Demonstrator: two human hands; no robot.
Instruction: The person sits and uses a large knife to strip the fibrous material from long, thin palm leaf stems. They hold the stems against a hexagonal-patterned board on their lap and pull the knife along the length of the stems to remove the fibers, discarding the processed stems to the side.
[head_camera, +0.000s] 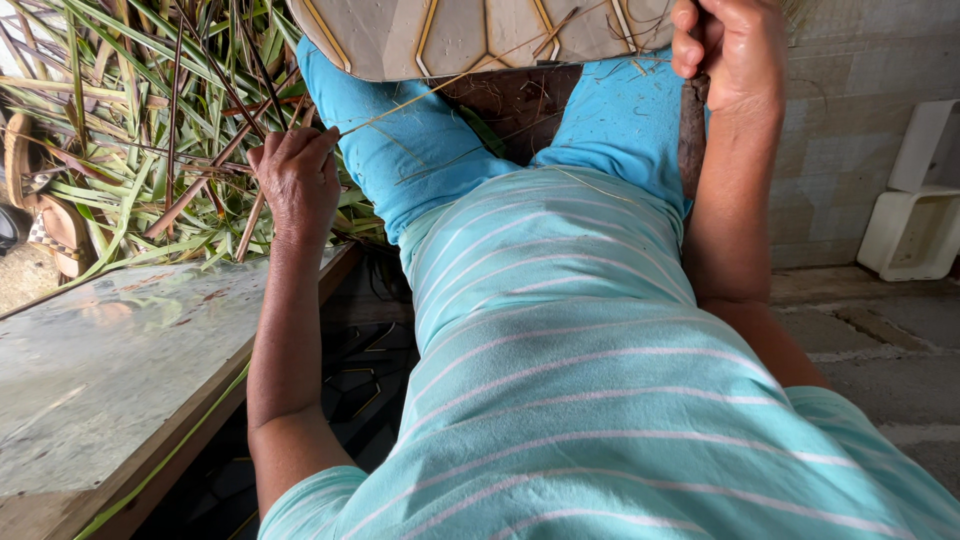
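Observation:
My left hand (297, 178) pinches one end of a thin yellow leaf rib (420, 95) that runs up and to the right across my blue trouser knee (400, 150). A pile of long green and brown palm leaves (130, 130) lies just behind that hand. My right hand (732, 50) is closed at the top right, beside the sole of a tan sandal (480, 35); what it grips is hidden by the fingers. My striped turquoise shirt (570, 380) fills the lower middle.
A worn greenish slab bench (110, 360) with a wooden edge is at the lower left. A sandal (45, 215) lies at the far left. A concrete floor (880, 350) and white plastic containers (915, 225) against a block wall are on the right.

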